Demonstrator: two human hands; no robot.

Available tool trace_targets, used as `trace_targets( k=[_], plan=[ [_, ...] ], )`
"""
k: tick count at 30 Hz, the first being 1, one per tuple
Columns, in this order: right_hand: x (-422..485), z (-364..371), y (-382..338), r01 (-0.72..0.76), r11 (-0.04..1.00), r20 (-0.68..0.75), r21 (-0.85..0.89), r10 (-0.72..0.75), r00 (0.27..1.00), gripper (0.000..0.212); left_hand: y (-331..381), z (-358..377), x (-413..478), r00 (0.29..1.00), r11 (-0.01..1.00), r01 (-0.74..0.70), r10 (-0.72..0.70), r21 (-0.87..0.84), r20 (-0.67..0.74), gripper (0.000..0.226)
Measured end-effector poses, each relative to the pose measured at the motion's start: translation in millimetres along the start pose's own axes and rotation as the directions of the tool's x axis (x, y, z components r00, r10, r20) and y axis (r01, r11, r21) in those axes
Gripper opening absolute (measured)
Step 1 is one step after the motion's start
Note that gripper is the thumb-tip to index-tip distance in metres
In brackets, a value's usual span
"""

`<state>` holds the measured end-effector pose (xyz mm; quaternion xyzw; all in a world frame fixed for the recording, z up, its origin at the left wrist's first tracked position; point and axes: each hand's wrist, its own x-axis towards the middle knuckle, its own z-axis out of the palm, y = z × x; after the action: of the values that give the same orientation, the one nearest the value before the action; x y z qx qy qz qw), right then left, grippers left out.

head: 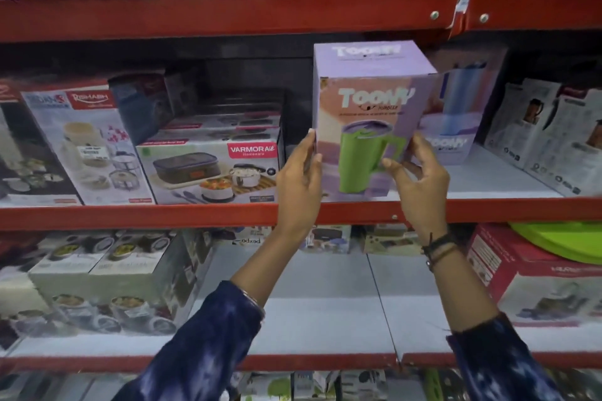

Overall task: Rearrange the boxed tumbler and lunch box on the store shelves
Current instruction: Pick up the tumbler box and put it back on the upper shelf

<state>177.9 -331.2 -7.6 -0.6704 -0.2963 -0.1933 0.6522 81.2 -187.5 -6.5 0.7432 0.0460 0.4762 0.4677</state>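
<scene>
A lilac and pink tumbler box (368, 98) with a green mug pictured on it stands upright at the front edge of the middle shelf (163, 216). My left hand (299, 179) grips its left side. My right hand (417, 179) holds its lower right front corner with the fingertips. To the left lies a lunch box carton (208, 172) labelled Varmora, with similar cartons stacked on top. A second lilac tumbler box (456, 127) stands just behind and to the right.
Red metal shelf rails run above and below. A Rishabh container box (88, 146) leans at the left. Dark product boxes (547, 137) fill the right of the middle shelf. The lower shelf holds lunch box cartons (107, 280) at the left and a red box (534, 277) at the right.
</scene>
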Motion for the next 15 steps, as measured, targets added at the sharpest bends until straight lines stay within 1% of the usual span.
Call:
trace_targets(
  k=[4,8,12,15],
  plan=[
    [13.3,11.9,24.8,-0.063,0.998,0.046,0.004,0.063,0.997,0.059,-27.1,15.4,12.9,0.999,0.997,0.05,-0.05,0.056,-0.006,0.04],
    [21.9,17.5,44.4,-0.121,0.993,0.077,-0.001,0.121,0.99,0.06,-46.2,24.4,20.2,0.996,0.993,0.08,-0.083,0.092,0.022,0.042],
    [27.4,20.6,48.6,-0.119,0.993,0.084,-0.015,0.12,0.989,0.06,-57.2,28.3,27.3,0.993,0.987,0.06,-0.074,0.152,0.087,0.053],
    [30.3,23.4,48.8,-0.109,0.994,0.089,-0.018,0.111,0.99,0.058,-62.5,32.0,32.3,0.992,0.974,0.062,-0.084,0.219,0.093,0.056]
  ],
)
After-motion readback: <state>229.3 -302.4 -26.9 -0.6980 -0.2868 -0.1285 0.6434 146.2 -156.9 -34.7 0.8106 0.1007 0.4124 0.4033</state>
